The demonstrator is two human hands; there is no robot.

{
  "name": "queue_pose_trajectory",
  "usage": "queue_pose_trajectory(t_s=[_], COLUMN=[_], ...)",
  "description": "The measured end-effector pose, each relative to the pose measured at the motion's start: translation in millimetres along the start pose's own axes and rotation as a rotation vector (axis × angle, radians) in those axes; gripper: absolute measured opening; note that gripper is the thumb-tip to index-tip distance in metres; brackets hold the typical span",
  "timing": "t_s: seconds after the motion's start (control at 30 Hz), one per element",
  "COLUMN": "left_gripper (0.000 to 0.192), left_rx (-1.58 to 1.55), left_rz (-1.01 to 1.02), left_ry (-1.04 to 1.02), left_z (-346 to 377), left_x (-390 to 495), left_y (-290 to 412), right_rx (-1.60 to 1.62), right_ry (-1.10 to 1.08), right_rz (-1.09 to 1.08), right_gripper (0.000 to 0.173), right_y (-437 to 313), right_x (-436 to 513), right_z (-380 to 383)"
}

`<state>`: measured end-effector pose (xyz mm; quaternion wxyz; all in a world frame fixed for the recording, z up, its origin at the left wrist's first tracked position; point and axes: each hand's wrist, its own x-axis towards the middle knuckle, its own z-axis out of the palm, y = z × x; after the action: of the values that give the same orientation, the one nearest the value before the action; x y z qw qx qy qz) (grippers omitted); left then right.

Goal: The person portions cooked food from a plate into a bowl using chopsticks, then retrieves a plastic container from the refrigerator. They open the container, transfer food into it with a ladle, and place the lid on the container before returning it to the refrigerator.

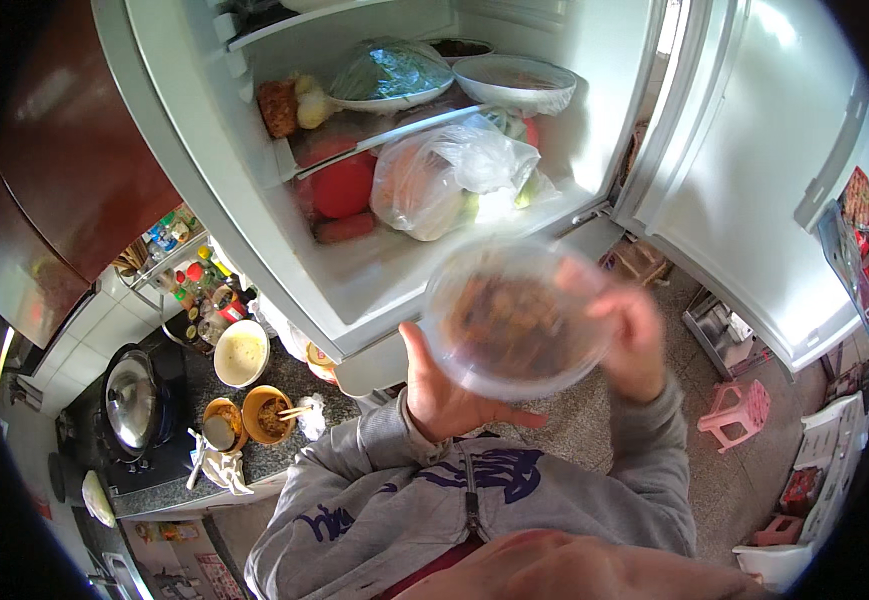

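Observation:
A round translucent bowl (pixel 513 322) with brown food in it is in front of my chest, blurred by motion. My right hand (pixel 629 330), blurred too, has its fingers on the bowl's right rim. At the near left side is my left hand (pixel 445 397), sharp, with thumb and fingers spread around the bowl. Whether it bears the bowl's weight is unclear. Beyond the bowl stands the open refrigerator (pixel 329 300). On its shelf are a covered plate of greens (pixel 393 75) and a wrapped white bowl (pixel 517 79). A filled clear plastic bag (pixel 449 180) lies below them.
The refrigerator door (pixel 749 165) is swung out to the right. On the left, a dark counter (pixel 284 457) bears a lidded wok (pixel 132 401), a cream bowl (pixel 242 352) and a tan bowl with chopsticks (pixel 265 415). A pink stool (pixel 736 412) stands on the floor.

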<state>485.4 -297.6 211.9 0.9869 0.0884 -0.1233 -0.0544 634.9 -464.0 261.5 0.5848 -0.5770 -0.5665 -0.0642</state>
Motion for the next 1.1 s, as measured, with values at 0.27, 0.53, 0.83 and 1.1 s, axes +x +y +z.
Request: queue_pose_trajectory(t_s=[0.27, 0.53, 0.83, 1.1], left_gripper=[0.077, 0.083, 0.092, 0.086], left_rx=[0.424, 0.512, 0.452, 0.365], left_rz=[0.092, 0.443, 0.975, 1.193], left_ry=[0.256, 0.078, 0.18, 0.269], left_z=[-11.7, -7.3, -0.2, 0.3], left_x=[-5.3, -86.6, -187.3, -187.1], left_y=[-17.3, 20.3, 45.6, 70.1], right_rx=[0.649, 1.203, -0.298, 1.027], right_ry=[0.03, 1.281, 1.297, 1.185], right_rz=[0.128, 0.273, -0.238, 0.16], right_gripper=[0.038, 0.054, 0.071, 0.067], right_y=[28.7, 279.3, 297.9, 292.5], right_x=[-60.7, -113.4, -6.3, -31.3], right_z=[-8.0, -215.8, -148.2, -178.4])
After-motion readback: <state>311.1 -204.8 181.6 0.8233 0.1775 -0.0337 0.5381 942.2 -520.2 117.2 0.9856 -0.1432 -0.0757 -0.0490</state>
